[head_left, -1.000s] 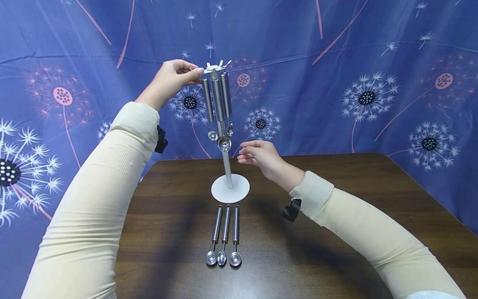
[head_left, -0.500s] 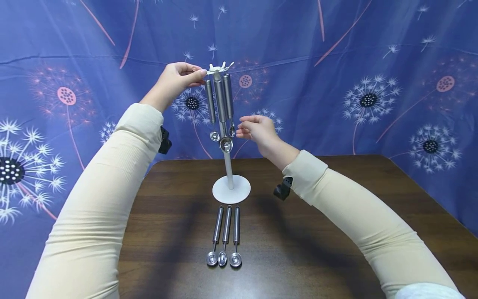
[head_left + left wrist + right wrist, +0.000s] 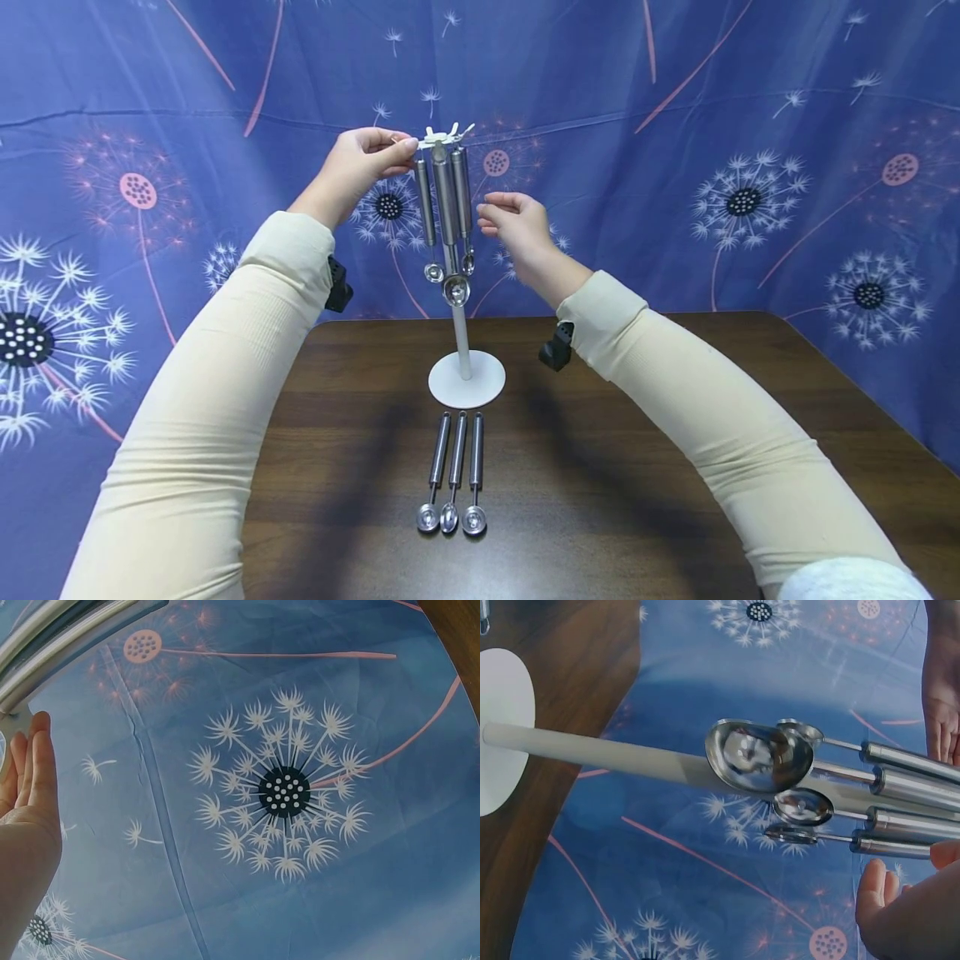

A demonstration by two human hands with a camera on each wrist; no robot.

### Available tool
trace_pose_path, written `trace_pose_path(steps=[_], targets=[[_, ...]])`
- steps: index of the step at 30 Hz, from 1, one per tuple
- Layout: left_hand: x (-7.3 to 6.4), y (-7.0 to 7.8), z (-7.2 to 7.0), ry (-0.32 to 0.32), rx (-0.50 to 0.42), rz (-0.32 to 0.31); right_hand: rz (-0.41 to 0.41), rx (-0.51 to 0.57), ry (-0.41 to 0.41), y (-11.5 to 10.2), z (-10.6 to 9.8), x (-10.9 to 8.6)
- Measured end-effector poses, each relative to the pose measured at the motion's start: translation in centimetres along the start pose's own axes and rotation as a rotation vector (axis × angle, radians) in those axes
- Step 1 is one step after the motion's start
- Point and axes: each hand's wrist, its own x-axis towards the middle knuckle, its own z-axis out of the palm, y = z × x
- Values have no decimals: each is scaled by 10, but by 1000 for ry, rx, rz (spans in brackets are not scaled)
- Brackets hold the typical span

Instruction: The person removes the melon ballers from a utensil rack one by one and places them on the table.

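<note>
A white stand (image 3: 462, 333) with a hooked top (image 3: 442, 138) rises from a round base. My left hand (image 3: 367, 165) pinches the edge of that top between thumb and fingers. Several steel measuring spoons (image 3: 446, 200) hang from the hooks, bowls down; the right wrist view shows the largest bowl (image 3: 754, 757) in front of the pole. Beside the hanging handles is my right hand (image 3: 521, 233), fingers loosely bent and holding nothing; in its wrist view the fingertips lie close to the lowest handle (image 3: 892, 846). Steel handles (image 3: 60, 652) also cross the left wrist view's upper corner.
On the brown wooden table (image 3: 675, 400), three more measuring spoons (image 3: 456, 467) lie side by side in front of the base (image 3: 483, 387), bowls toward me. A blue dandelion-print cloth (image 3: 600, 167) hangs behind the table.
My right hand has risen from beside the spoon bowls to beside the handles. My left hand keeps its pinch on the stand's top; the whole view has shifted slightly.
</note>
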Motion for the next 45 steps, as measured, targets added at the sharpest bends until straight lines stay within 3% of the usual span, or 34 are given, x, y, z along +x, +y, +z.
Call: trace_pose_path(steps=[5, 15, 22, 37, 45], targets=[[0, 0, 1, 6, -37, 12, 4, -40, -53, -3, 0, 8], [-1, 1, 1, 5, -24, 17, -18, -140, -139, -4, 3, 19], [-1, 1, 2, 7, -36, 29, -69, -107, -121, -4, 5, 21], [-3, 0, 2, 7, -19, 27, -111, -217, -57, -12, 2, 22], [-2, -2, 1, 7, -21, 23, -113, -214, -53, -18, -2, 22]])
